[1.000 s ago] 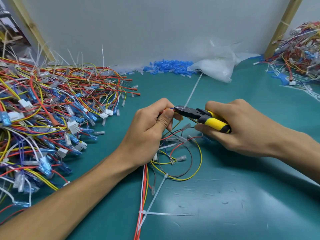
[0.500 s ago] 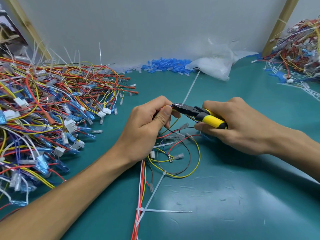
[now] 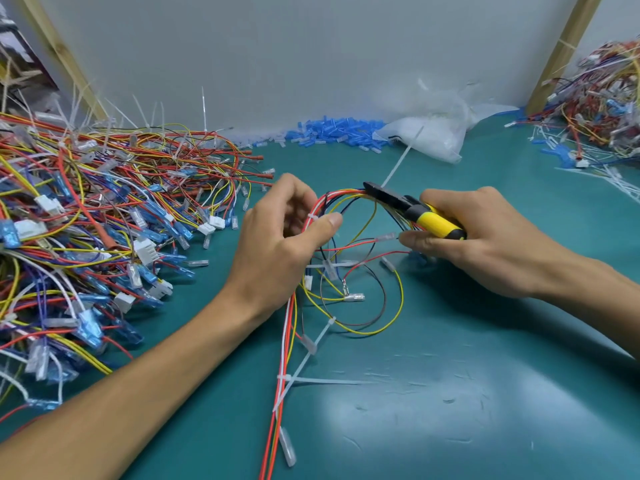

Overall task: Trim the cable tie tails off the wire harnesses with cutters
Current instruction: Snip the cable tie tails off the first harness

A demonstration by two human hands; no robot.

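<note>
The wire harness [image 3: 346, 265] runs up from the lower edge as a tight strand of red, white and yellow wires, then fans into loose loops between the two hands. On its near stretch two white ties are untrimmed, one tail [image 3: 332, 381] lying flat to the right and another [image 3: 313, 348] slanting across the strand. The left hand [image 3: 277, 244] pinches the bundle between thumb and curled fingers just beside a white tie head. The right hand [image 3: 485, 244] is wrapped round the yellow handles of the cutters [image 3: 408, 207]. Their black nose touches the bundle's top, where a long cable tie tail [image 3: 398, 164] rises away. Whether the blades are closed on it is hard to tell.

Everything lies on a teal mat [image 3: 450, 410] that shines at the near right. A big heap of harnesses [image 3: 86, 220] with blue and white connectors fills the left. Farther back lie scattered blue sleeves [image 3: 339, 131] and a clear plastic bag [image 3: 429, 140], with a second heap [image 3: 602, 109] at the far right. A grey wall [image 3: 311, 46] stands behind, with a slanting wooden post [image 3: 564, 50] at the right.
</note>
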